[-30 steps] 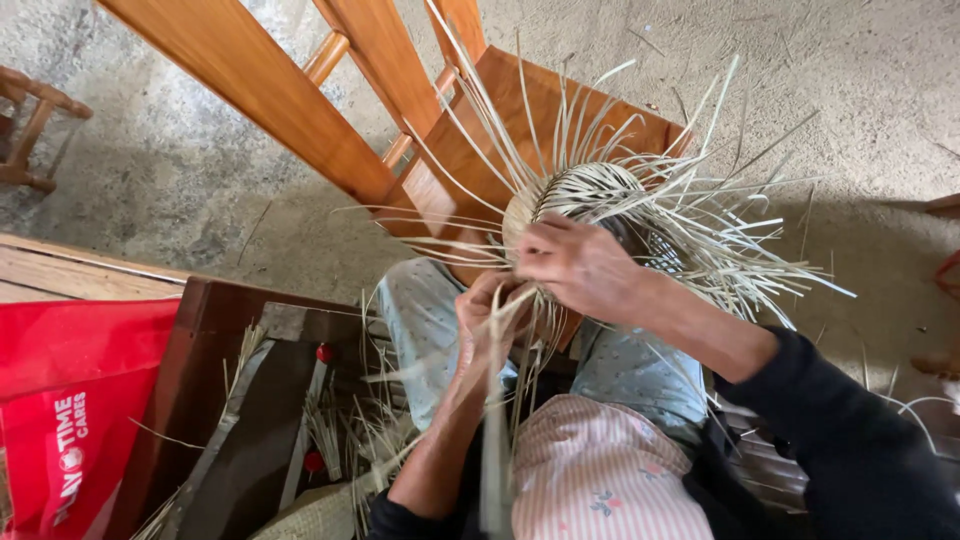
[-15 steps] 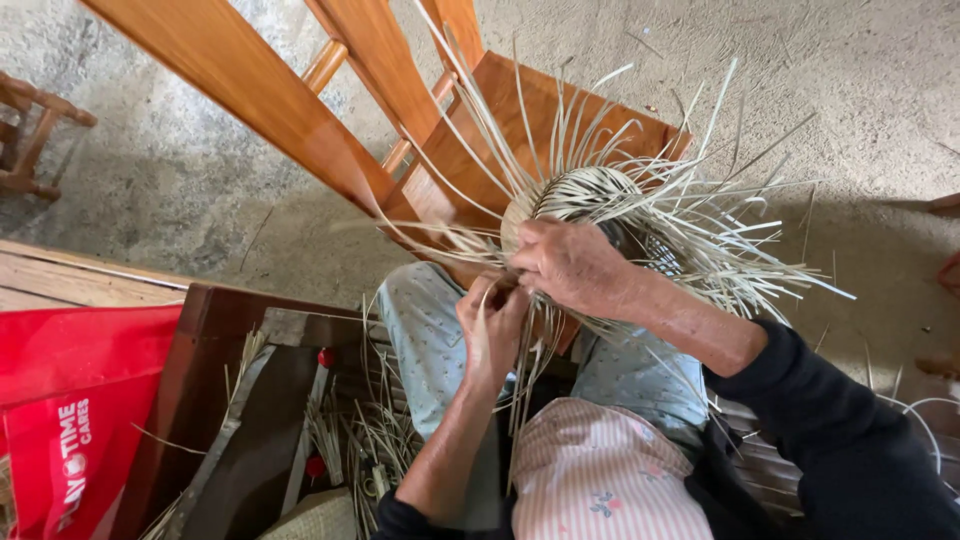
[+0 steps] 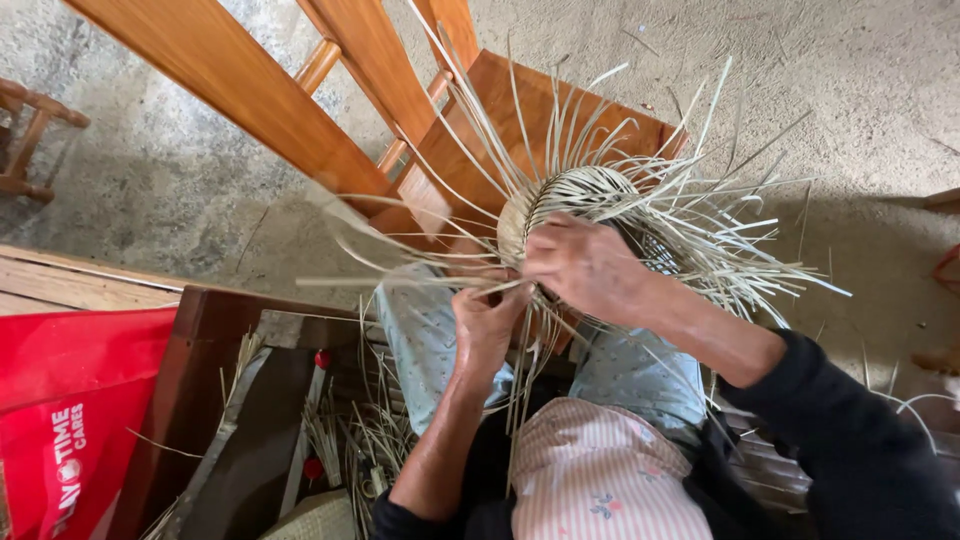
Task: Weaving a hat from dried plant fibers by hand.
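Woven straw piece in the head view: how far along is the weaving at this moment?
Done: a small domed centre of the woven straw piece is tightly woven. In hand: the right hand grips its near edge while the left hand pinches strands just below. Left: many long loose strands fan out unwoven all round, so most of the piece looks unfinished. More cut strips lie lower left.

Both hands are meeting in front of the person's chest. The left hand [image 3: 487, 325] is reaching upward, forearm bare, fingers pinching shut. The right hand [image 3: 585, 265] is curling over from the right, knuckles up, dark sleeve pushed back.
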